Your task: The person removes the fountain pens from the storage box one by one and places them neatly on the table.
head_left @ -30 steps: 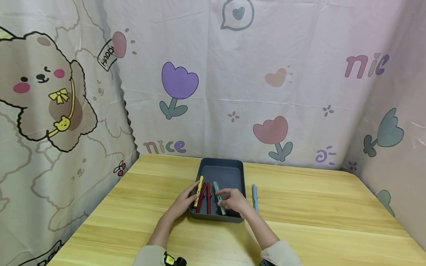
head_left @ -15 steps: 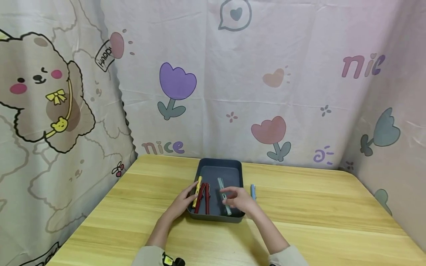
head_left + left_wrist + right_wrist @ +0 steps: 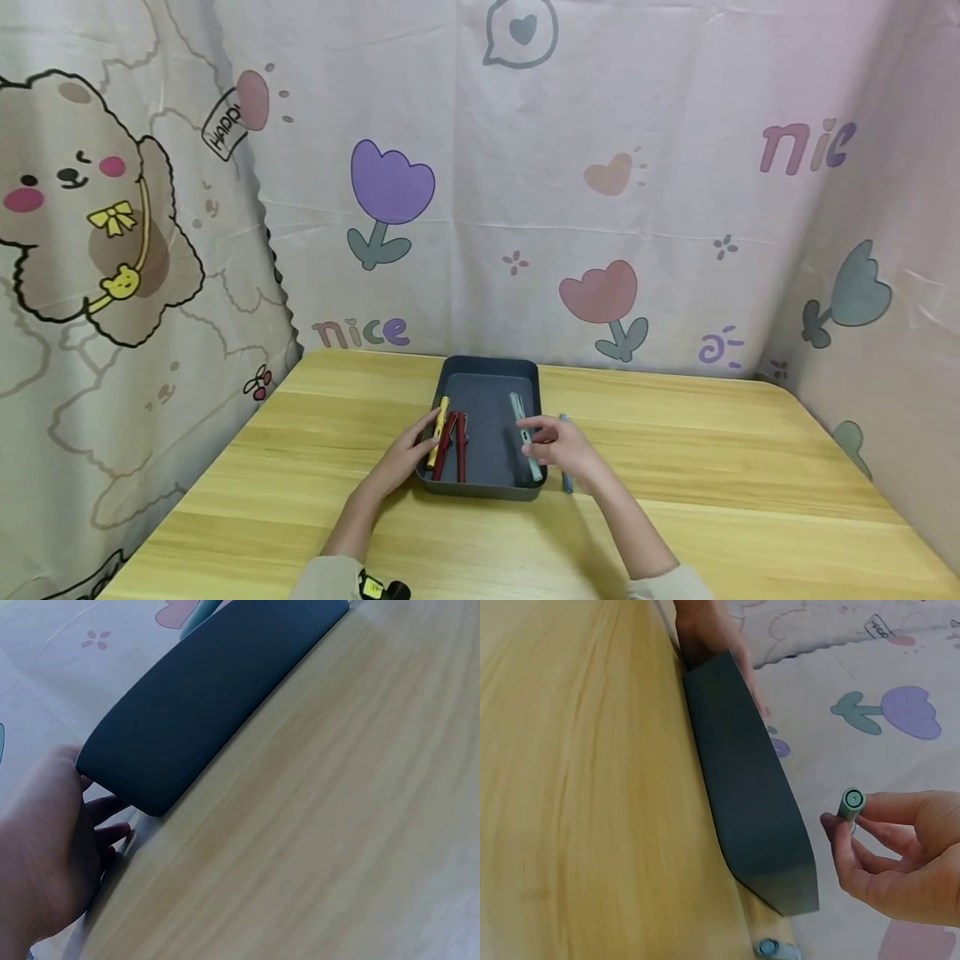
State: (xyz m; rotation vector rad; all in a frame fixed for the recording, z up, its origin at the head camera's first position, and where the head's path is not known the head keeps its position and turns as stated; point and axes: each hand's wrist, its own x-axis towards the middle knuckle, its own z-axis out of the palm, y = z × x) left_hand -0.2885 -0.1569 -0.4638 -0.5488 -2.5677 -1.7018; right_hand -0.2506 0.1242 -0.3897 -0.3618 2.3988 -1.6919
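My right hand pinches a pale green pen between thumb and fingers, over the right side of a dark grey tray. In the right wrist view that green pen points its end at the camera, raised above the tray's wall. My left hand grips the tray's left edge, with fingers wrapped about the wall in the left wrist view. Inside the tray's left part lie a yellow pen and two dark red pens, side by side.
A blue pen lies on the wooden table just right of the tray, partly hidden by my right hand. A patterned cloth hangs behind the table and along both sides.
My right hand has carried the green pen rightward, away from the red pens, to the tray's right side. My left hand stays at the tray's edge, and the view has swung slightly right.
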